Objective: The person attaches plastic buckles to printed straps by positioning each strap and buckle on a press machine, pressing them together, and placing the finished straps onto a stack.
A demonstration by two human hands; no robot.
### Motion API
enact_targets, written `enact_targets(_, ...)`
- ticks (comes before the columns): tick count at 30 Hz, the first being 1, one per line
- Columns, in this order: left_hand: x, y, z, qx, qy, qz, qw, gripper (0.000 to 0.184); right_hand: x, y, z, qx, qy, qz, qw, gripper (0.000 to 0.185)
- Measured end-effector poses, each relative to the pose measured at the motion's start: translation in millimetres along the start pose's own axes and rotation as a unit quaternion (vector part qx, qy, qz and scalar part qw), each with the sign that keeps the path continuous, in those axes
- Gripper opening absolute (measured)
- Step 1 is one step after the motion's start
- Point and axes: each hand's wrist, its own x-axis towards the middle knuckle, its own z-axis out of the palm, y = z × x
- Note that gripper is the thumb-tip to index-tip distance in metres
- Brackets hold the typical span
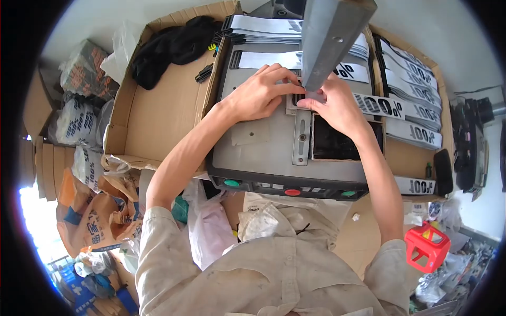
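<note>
Below the steel column (337, 42), the left hand (261, 95) and right hand (340, 107) curl inward; each grip's opening and hold cannot be told. Right of the column, the printed strap (387, 106) could skew if pulled unevenly.

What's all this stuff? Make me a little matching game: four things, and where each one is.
1. black cloth
2. red button
3. left hand
4. red plastic frame

A. near the lower end of the grey metal post
B. lower right of the picture, near clear plastic bags
C. inside an open cardboard box
D. between two green buttons

Pairs: 1-C, 2-D, 3-A, 4-B
</note>
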Motion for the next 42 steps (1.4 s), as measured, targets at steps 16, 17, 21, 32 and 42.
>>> enact_targets(16, 6, -2, -2, 0.046, -0.021, 0.000, 0.999, 0.041, 6, -1, -11, 0.077, 0.000, 0.126, 0.989, 0.043)
enact_targets(17, 7, -2, -1, 0.042, -0.015, 0.002, 0.999, 0.040, 6, 2, -10, 0.091, 0.002, 0.139, 0.986, 0.042)
enact_targets(21, 6, 1, 0, 0.047, -0.010, 0.001, 0.999, 0.037, 11, -9, -14, 0.067, -0.009, 0.161, 0.985, 0.041)
enact_targets(32, 5, -9, 0, 0.039, -0.009, 0.017, 0.999, 0.041, 34, -7, 3, 0.075, -0.062, 0.206, 0.974, 0.036)
enact_targets(42, 18, -2, 2, 0.109, -0.017, 0.053, 0.992, 0.034, 33, 23, 2, 0.141, -0.066, 0.173, 0.973, 0.045)
